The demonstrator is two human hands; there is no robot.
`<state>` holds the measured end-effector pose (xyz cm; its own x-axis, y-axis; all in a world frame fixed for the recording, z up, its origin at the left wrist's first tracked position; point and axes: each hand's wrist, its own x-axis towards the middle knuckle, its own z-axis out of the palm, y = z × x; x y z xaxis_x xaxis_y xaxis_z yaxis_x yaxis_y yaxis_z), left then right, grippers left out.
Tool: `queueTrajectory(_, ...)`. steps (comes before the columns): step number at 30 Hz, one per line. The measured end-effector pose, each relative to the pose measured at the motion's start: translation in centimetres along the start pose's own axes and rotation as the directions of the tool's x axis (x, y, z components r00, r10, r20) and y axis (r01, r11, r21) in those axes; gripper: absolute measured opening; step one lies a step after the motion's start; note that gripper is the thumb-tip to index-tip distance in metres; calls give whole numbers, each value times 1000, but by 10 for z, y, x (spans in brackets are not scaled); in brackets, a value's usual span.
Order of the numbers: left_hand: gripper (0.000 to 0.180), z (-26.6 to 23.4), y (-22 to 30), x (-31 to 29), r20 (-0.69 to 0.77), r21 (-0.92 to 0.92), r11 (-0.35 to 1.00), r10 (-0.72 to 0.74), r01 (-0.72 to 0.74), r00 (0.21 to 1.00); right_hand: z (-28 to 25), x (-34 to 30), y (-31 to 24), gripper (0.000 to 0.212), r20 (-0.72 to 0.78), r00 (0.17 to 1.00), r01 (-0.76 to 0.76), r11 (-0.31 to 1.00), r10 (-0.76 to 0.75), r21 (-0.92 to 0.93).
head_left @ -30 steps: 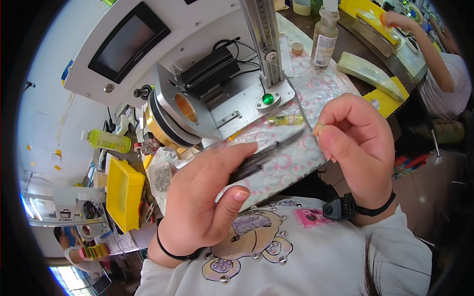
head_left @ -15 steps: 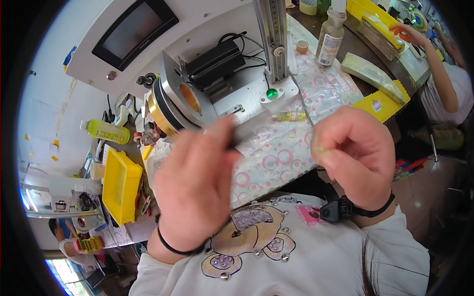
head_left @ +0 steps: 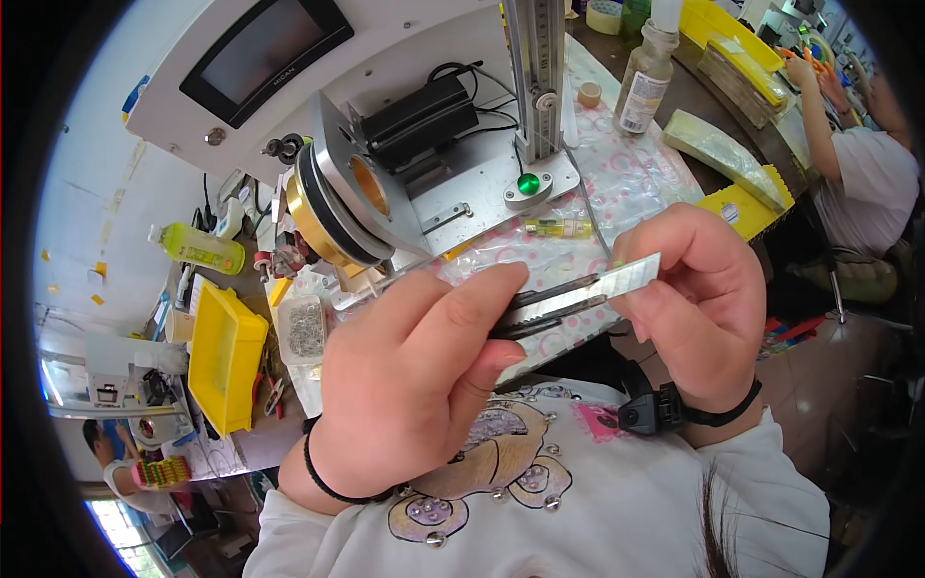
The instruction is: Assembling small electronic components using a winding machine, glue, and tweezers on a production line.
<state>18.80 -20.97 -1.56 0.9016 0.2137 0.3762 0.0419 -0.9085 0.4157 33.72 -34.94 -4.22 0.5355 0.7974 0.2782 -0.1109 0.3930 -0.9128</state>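
Note:
My left hand (head_left: 409,376) is closed round the dark handle of a snap-off utility knife (head_left: 554,303). Its silver blade points right, toward my right hand (head_left: 699,303). There the thumb and forefinger are pinched together at the blade's tip, with a tiny green piece showing faintly between them. The blade hides part of that pinch, so I cannot tell whether it touches the fingers. Both hands are raised over the near edge of the worktable (head_left: 578,337), which has a pink-patterned cover under clear film.
A machine with a gold-rimmed disc (head_left: 313,217), a black motor (head_left: 419,120) and a green button (head_left: 528,183) stands ahead. A small yellow-green tube (head_left: 559,227) lies before it. Left are a yellow bin (head_left: 226,361) and a clear box (head_left: 303,329); right, a bottle (head_left: 644,82). A co-worker (head_left: 862,173) sits far right.
My left hand, blurred earlier, has brought the utility knife up so that its blade reaches my right fingertips. My right hand has stayed pinched in nearly the same place.

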Motion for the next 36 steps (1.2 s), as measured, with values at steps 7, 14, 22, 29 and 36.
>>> queueTrajectory(7, 24, 1, -16, -5, -185, 4, 992, -125, 128, 975, -13, -1, 5, 4, 126, 983, 140, 988, -132, -59)
queueTrajectory(14, 27, 41, -34, -17, 321, 132, 959, -281, 251, 904, -9, -2, 6, 7, 55, 995, 82, 997, -82, -2)
queueTrajectory(22, 24, 82, -63, -24, 353, 279, 936, -307, 213, 884, -5, 3, 16, 7, 60, 994, 91, 995, -88, -33)
queueTrajectory(29, 12, 16, -36, -1, -188, -239, 967, 40, -86, 981, 20, 10, 26, 4, 65, 997, 45, 989, -36, -142)
queueTrajectory(36, 17, 5, -50, -9, -289, -411, 904, -6, -118, 957, 39, 23, 41, 2, 235, 962, 243, 832, -140, -498)
